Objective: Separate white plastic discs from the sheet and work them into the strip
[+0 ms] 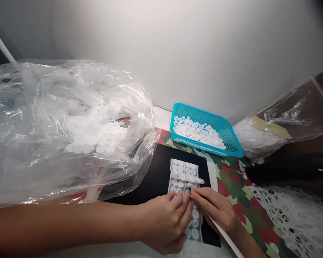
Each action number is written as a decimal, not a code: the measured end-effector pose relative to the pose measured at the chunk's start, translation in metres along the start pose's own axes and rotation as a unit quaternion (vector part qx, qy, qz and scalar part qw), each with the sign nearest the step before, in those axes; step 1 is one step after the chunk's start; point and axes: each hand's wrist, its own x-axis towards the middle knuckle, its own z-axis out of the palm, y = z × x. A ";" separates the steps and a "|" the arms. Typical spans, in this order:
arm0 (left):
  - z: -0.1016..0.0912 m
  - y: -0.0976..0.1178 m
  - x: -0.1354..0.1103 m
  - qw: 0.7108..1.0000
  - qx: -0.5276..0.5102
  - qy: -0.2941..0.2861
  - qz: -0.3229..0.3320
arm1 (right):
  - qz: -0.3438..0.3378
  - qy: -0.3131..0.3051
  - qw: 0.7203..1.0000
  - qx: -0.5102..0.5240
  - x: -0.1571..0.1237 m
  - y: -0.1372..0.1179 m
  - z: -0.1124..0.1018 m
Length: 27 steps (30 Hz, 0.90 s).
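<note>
A white sheet of punched round discs (pixel 183 173) lies on a black mat (pixel 156 175). My left hand (pixel 165 224) rests on the sheet's near part, fingers curled and pressing down on it. My right hand (pixel 218 209) comes in from the right, its fingertips pinched together at the sheet's middle, touching the left fingertips. What the pinch holds is too small to make out. A thin white strip (pixel 223 233) runs under my right hand.
A turquoise basket (pixel 231 138) of loose white discs stands behind the mat. A big clear plastic bag (pixel 59 129) of white discs fills the left. Another bag (pixel 282 125) lies at the right, with punched-out white sheet waste (pixel 296 218) below it. A wall rises behind.
</note>
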 end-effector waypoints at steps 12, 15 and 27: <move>-0.008 -0.001 0.002 1.000 -0.002 -0.016 0.003 | 0.095 0.026 0.995 0.026 -0.014 -0.003 0.002; -0.008 0.000 0.002 1.000 0.002 -0.017 0.006 | 0.107 0.035 0.993 0.024 -0.020 -0.001 0.008; -0.007 0.001 0.001 1.000 0.006 -0.011 0.004 | 0.168 0.051 0.984 0.011 -0.009 -0.007 0.007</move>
